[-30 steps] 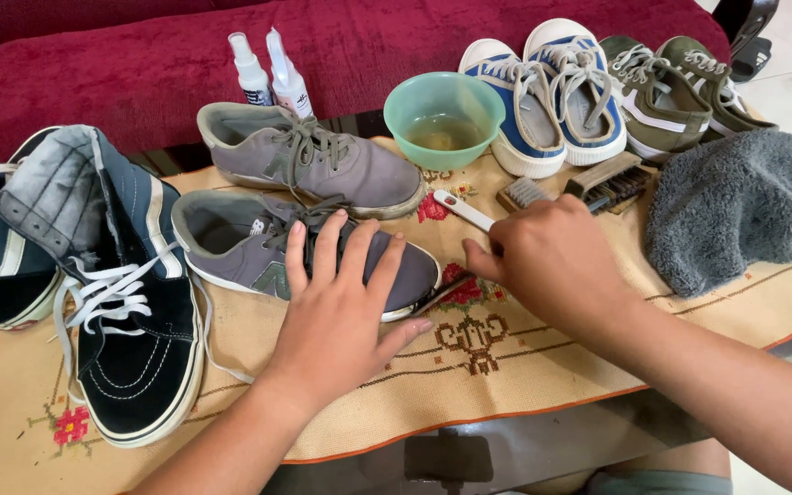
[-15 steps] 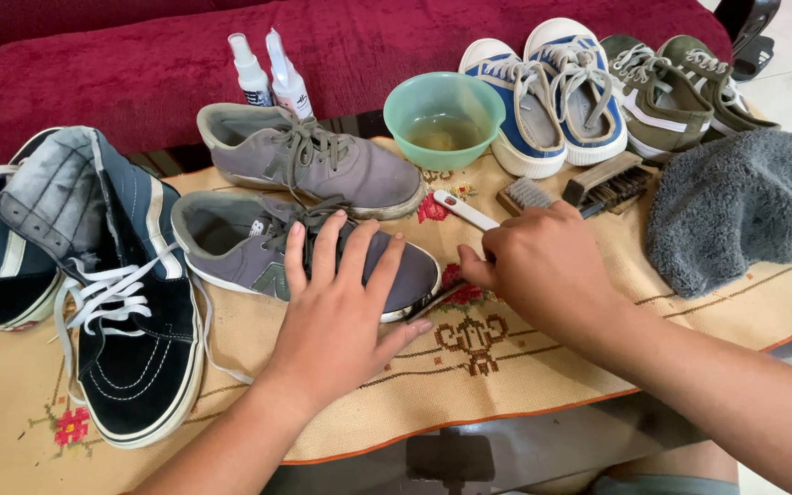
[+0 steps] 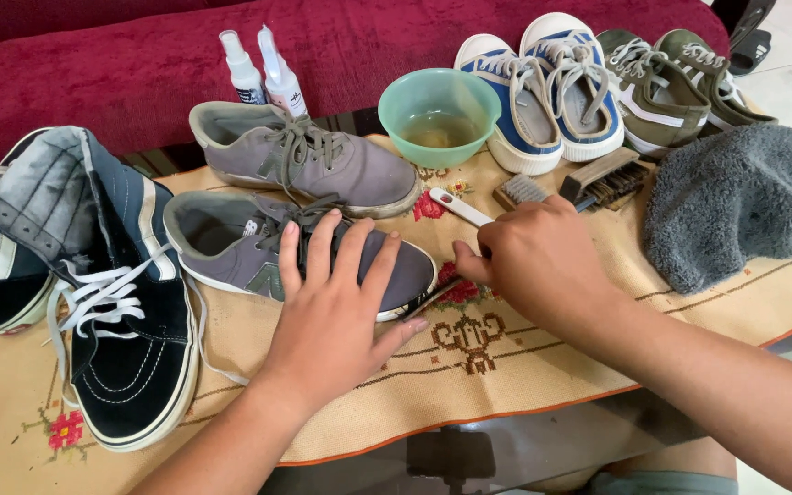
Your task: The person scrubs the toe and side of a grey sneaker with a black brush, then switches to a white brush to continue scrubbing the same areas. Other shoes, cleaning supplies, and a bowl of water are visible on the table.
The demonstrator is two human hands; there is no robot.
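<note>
Grey sneaker (image 3: 231, 243) lies under flat, spread left hand (image 3: 336, 312); right hand (image 3: 533, 261) grips white-handled brush (image 3: 458, 207) beside it.

My left hand (image 3: 336, 307) lies flat with the palm down and the fingers (image 3: 348, 249) spread and stretched forward, the thumb angled out to the right, while its bare forearm runs back toward the lower left of my view. My right hand (image 3: 535, 261) is curled into a loose fist, knuckles up, thumb and forefinger pinched together at its left edge and pointing toward my left hand. Its forearm comes in from the lower right corner, and the two hands sit near each other without touching.
</note>
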